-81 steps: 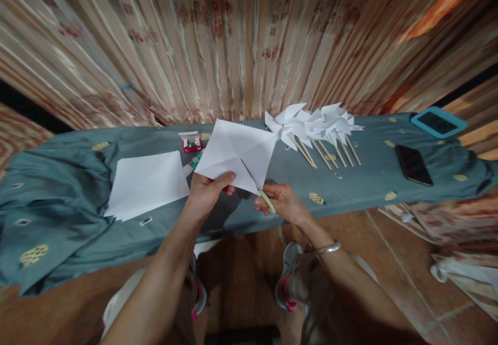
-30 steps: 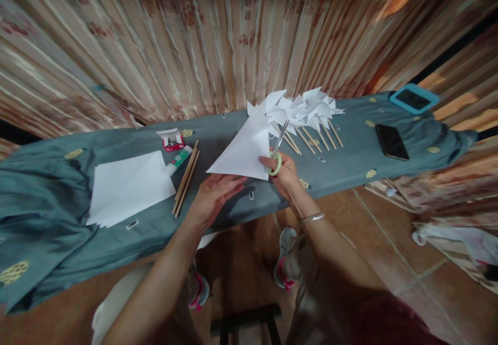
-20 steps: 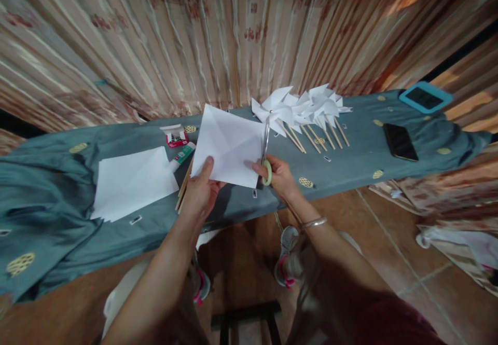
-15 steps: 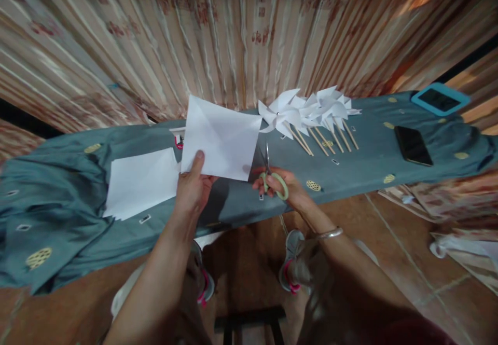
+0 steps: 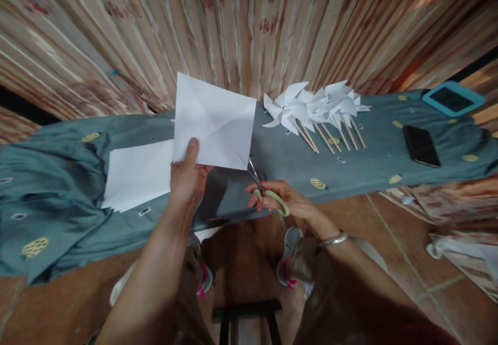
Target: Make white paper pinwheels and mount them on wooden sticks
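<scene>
My left hand (image 5: 190,175) grips a square sheet of white paper (image 5: 213,122) by its lower left corner, thumb on top. Diagonal creases cross the sheet, which is held up above the cloth. In my right hand (image 5: 278,197) are scissors (image 5: 275,198) with pale green handles. Their blades are parted and point up and left, at the sheet's lower right corner. Whether the blades have cut into the paper I cannot tell. A stack of white paper (image 5: 138,174) lies left of my left hand.
White paper pinwheels (image 5: 295,107) on wooden sticks lie toward the back right of the grey-green cloth (image 5: 284,166). Farther right are a black phone (image 5: 421,146) and a blue-framed device (image 5: 453,99). A patterned curtain (image 5: 233,33) hangs behind. Below stands a dark stool (image 5: 247,309).
The scissors have tilted left, bringing their tips to the sheet's lower right corner. My left hand and the sheet have moved slightly up and left. The whole view has shifted a little.
</scene>
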A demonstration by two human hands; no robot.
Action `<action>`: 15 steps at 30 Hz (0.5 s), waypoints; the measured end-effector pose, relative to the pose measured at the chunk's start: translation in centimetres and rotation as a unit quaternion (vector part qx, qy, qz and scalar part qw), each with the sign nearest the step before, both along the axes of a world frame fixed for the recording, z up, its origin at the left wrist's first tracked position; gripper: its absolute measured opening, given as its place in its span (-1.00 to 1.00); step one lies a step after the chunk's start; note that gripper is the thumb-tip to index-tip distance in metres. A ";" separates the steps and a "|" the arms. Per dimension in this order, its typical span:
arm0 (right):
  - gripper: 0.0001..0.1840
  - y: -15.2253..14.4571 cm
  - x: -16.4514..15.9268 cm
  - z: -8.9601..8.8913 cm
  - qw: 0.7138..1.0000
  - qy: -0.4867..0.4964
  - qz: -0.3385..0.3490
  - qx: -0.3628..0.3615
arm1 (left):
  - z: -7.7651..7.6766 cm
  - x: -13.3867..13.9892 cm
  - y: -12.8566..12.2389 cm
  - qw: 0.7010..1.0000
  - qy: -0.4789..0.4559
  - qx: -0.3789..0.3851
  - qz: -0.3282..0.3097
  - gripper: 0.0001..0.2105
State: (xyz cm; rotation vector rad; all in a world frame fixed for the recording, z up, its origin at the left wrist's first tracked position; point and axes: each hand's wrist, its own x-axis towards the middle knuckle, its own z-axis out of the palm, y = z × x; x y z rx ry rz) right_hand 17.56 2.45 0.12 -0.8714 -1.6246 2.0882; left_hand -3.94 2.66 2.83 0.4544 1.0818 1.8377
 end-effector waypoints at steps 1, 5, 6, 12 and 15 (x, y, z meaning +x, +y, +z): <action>-0.24 0.0 0.0 0.0 1.000 -0.001 -0.004 -0.002 | 0.0 0.1 0.0 1.000 0.006 0.002 -0.001 -0.89; -0.24 0.0 0.0 -0.2 1.000 -0.015 -0.010 -0.004 | -0.1 0.2 -0.1 0.999 0.030 -0.007 -0.017 -0.91; -0.24 0.0 -0.1 -0.4 1.000 -0.018 -0.010 -0.003 | -0.2 0.3 -0.2 0.999 0.032 -0.009 -0.022 -0.90; -0.30 0.1 -0.3 -0.5 1.000 -0.016 -0.017 0.005 | -0.4 0.7 -0.2 0.999 0.031 -0.004 -0.027 -0.89; -0.32 0.0 -0.4 -0.4 1.000 -0.016 -0.024 0.010 | -0.5 0.9 -0.1 1.000 0.018 -0.013 -0.020 -0.90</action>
